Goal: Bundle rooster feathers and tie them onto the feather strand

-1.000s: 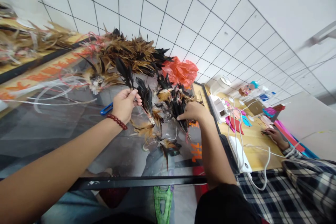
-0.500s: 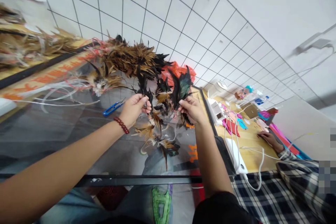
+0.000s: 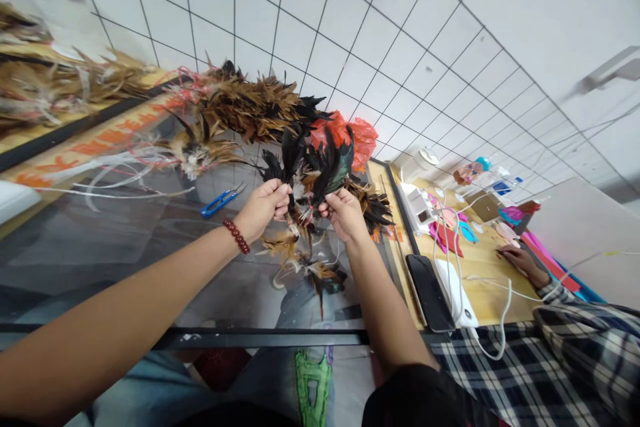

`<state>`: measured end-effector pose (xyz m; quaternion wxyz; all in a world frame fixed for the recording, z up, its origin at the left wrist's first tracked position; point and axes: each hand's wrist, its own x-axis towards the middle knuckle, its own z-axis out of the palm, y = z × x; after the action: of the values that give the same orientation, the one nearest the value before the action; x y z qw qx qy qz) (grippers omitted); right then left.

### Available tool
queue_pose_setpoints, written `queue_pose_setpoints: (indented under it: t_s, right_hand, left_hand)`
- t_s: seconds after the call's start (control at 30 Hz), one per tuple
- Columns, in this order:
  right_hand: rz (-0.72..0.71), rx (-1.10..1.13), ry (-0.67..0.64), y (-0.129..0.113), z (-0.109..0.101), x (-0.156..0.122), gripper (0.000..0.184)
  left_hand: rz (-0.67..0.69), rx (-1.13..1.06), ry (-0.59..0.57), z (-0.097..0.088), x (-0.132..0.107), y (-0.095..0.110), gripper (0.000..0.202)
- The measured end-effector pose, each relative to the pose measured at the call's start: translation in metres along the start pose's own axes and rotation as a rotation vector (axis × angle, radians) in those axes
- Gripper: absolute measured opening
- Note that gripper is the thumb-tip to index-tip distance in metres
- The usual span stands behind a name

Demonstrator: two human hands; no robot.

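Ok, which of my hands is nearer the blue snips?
Left. Your left hand is just to the right of the blue snips, not touching them; your right hand is farther right, beyond the left one.

A clear-topped table (image 3: 100,240) carries feather bundles (image 3: 250,107), blue snips (image 3: 218,204) and white strips (image 3: 117,165).

There is room to pass over the counter (image 3: 115,233) left of the snips (image 3: 219,203); held feathers (image 3: 334,170) crowd the middle, feather pile (image 3: 255,103) and red bag (image 3: 364,139) the back.
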<state>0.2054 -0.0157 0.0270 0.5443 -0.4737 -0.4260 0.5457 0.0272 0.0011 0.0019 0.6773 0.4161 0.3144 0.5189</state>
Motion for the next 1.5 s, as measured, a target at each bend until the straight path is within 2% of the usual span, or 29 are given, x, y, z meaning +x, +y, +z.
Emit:
queue_pose_setpoints:
  t_s: [0.2, 0.3, 0.37, 0.4, 0.47, 0.5, 0.57, 0.67, 0.77, 0.87, 0.93, 1.0, 1.07, 1.1, 1.17, 1.2, 1.27, 1.37, 1.43, 1.5]
  right_hand:
    - [0.03, 0.082, -0.003, 0.007, 0.019, -0.002, 0.031]
    - [0.008, 0.002, -0.033, 0.007, 0.021, 0.001, 0.027]
    - [-0.078, -0.184, -0.001, 0.001, 0.008, 0.006, 0.023]
    - [-0.143, -0.323, 0.056, -0.003, -0.004, 0.008, 0.021]
    - [-0.299, -0.651, 0.282, -0.011, -0.033, 0.011, 0.016]
    - [-0.327, -0.804, 0.407, -0.015, -0.048, 0.012, 0.016]
    - [-0.324, -1.051, 0.556, -0.017, -0.072, 0.013, 0.023]
    - [-0.229, -1.322, 0.58, -0.012, -0.09, 0.014, 0.036]
    - [-0.146, -1.277, 0.573, -0.006, -0.098, 0.017, 0.027]
    - [-0.274, -0.927, 0.609, -0.006, -0.11, 0.025, 0.03]
    - [-0.36, -0.697, 0.587, -0.006, -0.119, 0.03, 0.031]
    - [-0.374, -0.57, 0.577, -0.006, -0.123, 0.032, 0.032]
    - [-0.379, -0.602, 0.622, -0.006, -0.12, 0.029, 0.036]
    - [-0.402, -0.69, 0.672, -0.006, -0.117, 0.026, 0.04]
    - [-0.464, -0.967, 0.779, -0.008, -0.109, 0.018, 0.046]
    - [-0.486, -1.114, 0.794, -0.009, -0.104, 0.013, 0.042]
    - [-0.477, -1.34, 0.681, -0.009, -0.096, 0.007, 0.027]
    - [-0.381, -1.528, 0.383, -0.004, -0.088, 0.004, 0.022]
    - [-0.288, -1.627, 0.302, 0.001, -0.086, 0.005, 0.028]
    - [-0.222, -1.664, 0.297, 0.004, -0.087, 0.006, 0.036]
  left_hand:
    - [-0.15, 0.143, -0.104, 0.003, -0.005, 0.0, 0.039]
    - [-0.145, 0.153, -0.065, 0.001, -0.005, 0.002, 0.038]
    - [-0.119, 0.076, 0.012, -0.001, -0.003, 0.004, 0.039]
    - [-0.1, 0.025, 0.054, -0.002, -0.001, 0.006, 0.04]
    - [-0.063, -0.06, 0.116, -0.003, 0.0, 0.009, 0.043]
    - [-0.05, -0.085, 0.135, -0.003, 0.001, 0.01, 0.043]
    - [-0.04, -0.1, 0.149, -0.002, 0.001, 0.012, 0.044]
    - [-0.041, -0.091, 0.147, -0.001, 0.0, 0.011, 0.044]
    - [-0.025, -0.105, 0.158, -0.001, 0.0, 0.009, 0.045]
    - [-0.009, -0.124, 0.189, -0.002, 0.002, 0.008, 0.044]
    - [-0.001, -0.125, 0.204, -0.003, 0.003, 0.007, 0.044]
    - [0.005, -0.107, 0.209, -0.003, 0.004, 0.006, 0.043]
    - [0.019, -0.015, 0.225, -0.002, 0.003, 0.004, 0.04]
    - [0.032, 0.07, 0.23, -0.001, 0.001, 0.003, 0.038]
    - [0.064, 0.282, 0.221, 0.0, -0.001, 0.002, 0.034]
    - [0.082, 0.38, 0.204, 0.001, -0.002, 0.001, 0.033]
    - [0.107, 0.504, 0.162, 0.001, -0.004, 0.001, 0.033]
    - [0.106, 0.543, 0.155, -0.001, -0.003, 0.0, 0.033]
    - [0.099, 0.541, 0.174, -0.003, -0.001, -0.001, 0.035]
    - [0.113, 0.54, 0.187, -0.006, 0.001, -0.002, 0.037]
